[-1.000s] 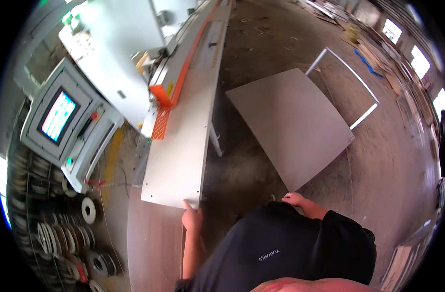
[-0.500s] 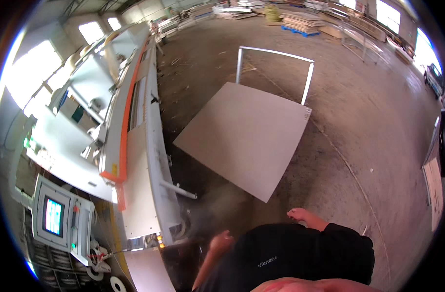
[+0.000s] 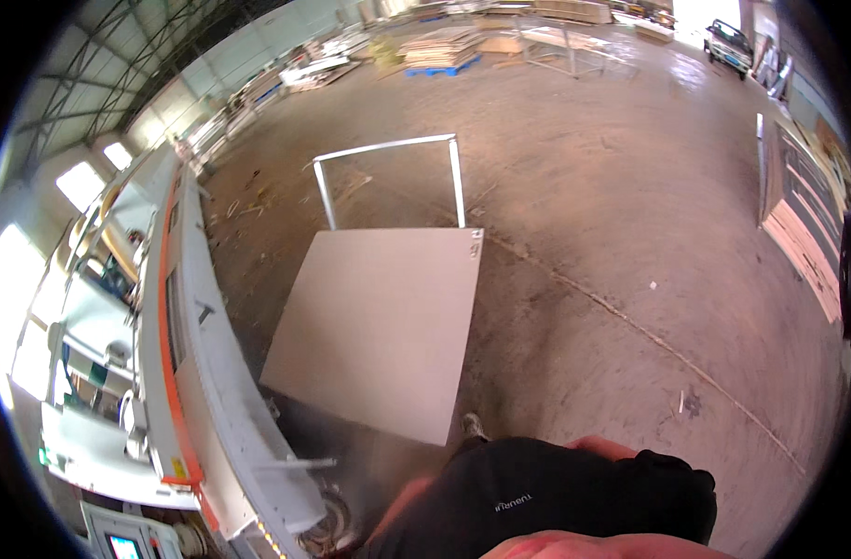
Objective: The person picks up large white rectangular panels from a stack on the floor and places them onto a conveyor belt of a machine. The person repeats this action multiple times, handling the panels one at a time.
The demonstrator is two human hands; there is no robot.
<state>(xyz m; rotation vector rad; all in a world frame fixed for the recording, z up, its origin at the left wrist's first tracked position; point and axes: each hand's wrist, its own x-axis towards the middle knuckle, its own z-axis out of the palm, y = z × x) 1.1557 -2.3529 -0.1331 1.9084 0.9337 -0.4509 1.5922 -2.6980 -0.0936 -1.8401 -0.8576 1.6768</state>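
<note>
A large, flat beige board lies level in front of me, above the floor, with small dark marks at its far right corner. At its far edge rises a pale metal frame, shaped like an upside-down U. My left arm hangs low beside my black shirt, short of the board's near edge, blurred; its fingers cannot be made out. Of my right arm only a strip shows past the shirt, and the hand is hidden. Neither arm touches the board.
A long white machine with an orange strip runs along the left, its control panel at the lower left. A short bar juts from it toward me. Stacked boards stand right; a blue pallet and a vehicle are far off.
My view has swung to the right and up, so the machine, board and frame sit farther left. Both hands, visible before, are now mostly hidden by my body. A shoe has come into view.
</note>
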